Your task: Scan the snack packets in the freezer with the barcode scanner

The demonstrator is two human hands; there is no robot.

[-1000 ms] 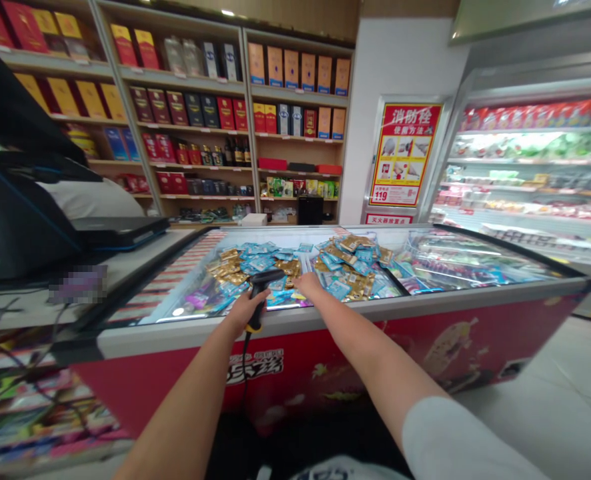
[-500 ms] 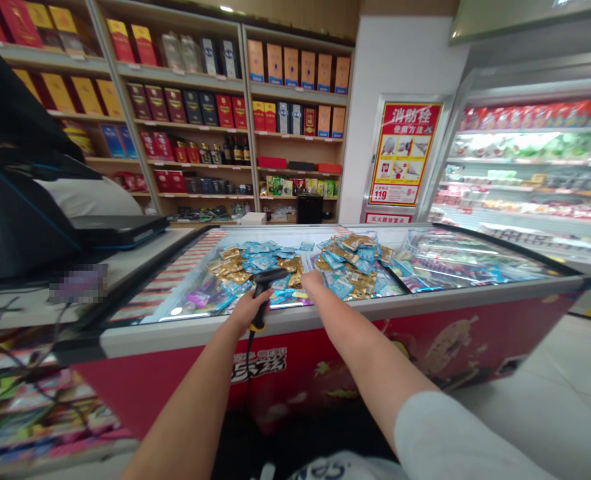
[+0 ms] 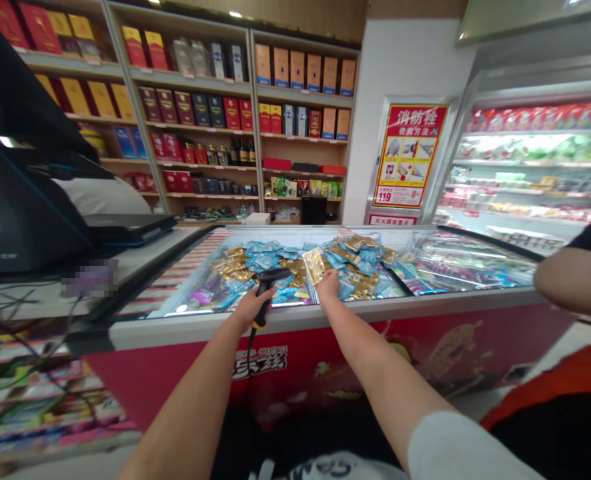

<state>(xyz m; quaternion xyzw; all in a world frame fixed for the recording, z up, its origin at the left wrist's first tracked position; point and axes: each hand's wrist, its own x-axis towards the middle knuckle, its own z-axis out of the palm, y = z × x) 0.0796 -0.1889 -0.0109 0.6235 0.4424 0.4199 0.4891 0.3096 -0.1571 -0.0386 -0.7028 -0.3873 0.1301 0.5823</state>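
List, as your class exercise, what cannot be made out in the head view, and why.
All in the head view:
- Print on the shiny gold rectangular packet in the right hand: too small.
- Part of the black pistol-shaped scanner's grip: covered by the left hand.
- Purple object at left: masked by pixelation.
- Black-sleeved person: cut off by the right edge.
- Labels on the red packages, upper right: blurred.
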